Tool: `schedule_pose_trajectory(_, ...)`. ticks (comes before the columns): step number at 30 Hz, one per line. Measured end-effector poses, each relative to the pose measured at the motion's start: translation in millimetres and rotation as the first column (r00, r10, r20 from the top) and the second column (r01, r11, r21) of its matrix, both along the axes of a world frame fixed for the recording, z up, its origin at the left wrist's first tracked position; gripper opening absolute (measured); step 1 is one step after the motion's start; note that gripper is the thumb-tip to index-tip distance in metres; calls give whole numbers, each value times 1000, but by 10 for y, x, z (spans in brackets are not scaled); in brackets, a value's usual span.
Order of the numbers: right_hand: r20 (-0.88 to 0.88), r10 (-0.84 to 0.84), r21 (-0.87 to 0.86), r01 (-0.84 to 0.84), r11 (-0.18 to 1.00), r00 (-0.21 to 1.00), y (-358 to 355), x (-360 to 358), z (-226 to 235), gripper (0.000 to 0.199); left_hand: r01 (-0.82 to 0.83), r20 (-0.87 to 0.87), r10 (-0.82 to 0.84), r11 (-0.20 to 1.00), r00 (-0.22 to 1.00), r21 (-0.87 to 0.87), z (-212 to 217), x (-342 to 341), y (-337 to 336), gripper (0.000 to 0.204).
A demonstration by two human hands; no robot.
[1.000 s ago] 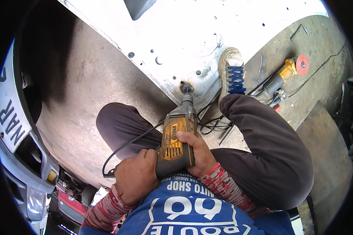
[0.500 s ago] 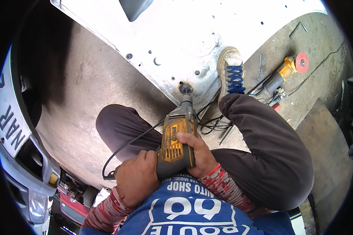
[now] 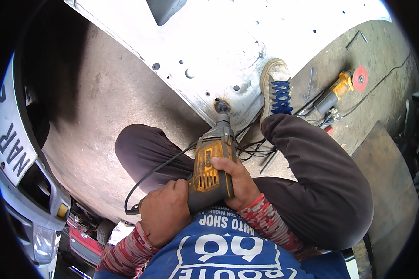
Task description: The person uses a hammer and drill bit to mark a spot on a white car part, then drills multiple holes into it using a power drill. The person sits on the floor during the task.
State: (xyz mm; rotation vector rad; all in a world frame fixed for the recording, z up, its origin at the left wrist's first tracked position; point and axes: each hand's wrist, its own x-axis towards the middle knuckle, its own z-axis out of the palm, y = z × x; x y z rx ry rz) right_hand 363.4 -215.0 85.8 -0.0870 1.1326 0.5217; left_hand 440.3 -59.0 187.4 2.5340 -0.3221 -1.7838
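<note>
A yellow and grey power drill [image 3: 207, 169] is held against my body, its chuck pointing away from me. My left hand [image 3: 165, 211] is closed round its handle at the back left. On the right side of the body my right hand [image 3: 239, 182] grips the casing, thumb on top. The chuck end meets a dark, scorched spot [image 3: 222, 106] near the corner of a white metal panel [image 3: 219, 60]; the very tip is hidden there. A black cord [image 3: 156, 171] loops from the handle across my left leg.
My shoe [image 3: 277, 88] with blue laces rests on the panel's edge. Right of it lie an angle grinder [image 3: 337, 88] with a red disc and a bent metal rod [image 3: 357, 39]. A flat board [image 3: 388, 176] lies at the right. A car front [image 3: 37, 204] stands on the left.
The panel, shoe and drill appear shifted very slightly right and down in the picture. Both hands keep the same hold on the drill, and its chuck stays at the scorched spot.
</note>
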Motion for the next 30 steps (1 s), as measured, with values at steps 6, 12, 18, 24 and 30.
schedule_pose_trajectory(6,-23,-9,22,10,1000,1000,-12,31,5,46,42,-1,-42,999,999,-17,-10,53,4,39)
schedule_pose_trajectory(12,-51,-6,2,6,1000,999,6,66,0,46,21,-14,-21,999,1000,-37,-25,89,14,40)
schedule_pose_trajectory(18,-54,14,-6,-15,1000,998,-5,111,1,45,2,-19,-2,999,1000,-40,-35,111,17,41)
schedule_pose_trajectory(24,-76,21,-3,-21,1000,997,-27,128,23,46,-5,-27,4,1000,1000,-21,-26,132,-10,38)
schedule_pose_trajectory(30,-104,-16,6,17,1000,994,-48,124,30,45,29,-17,-30,999,999,-25,-2,162,-64,36)
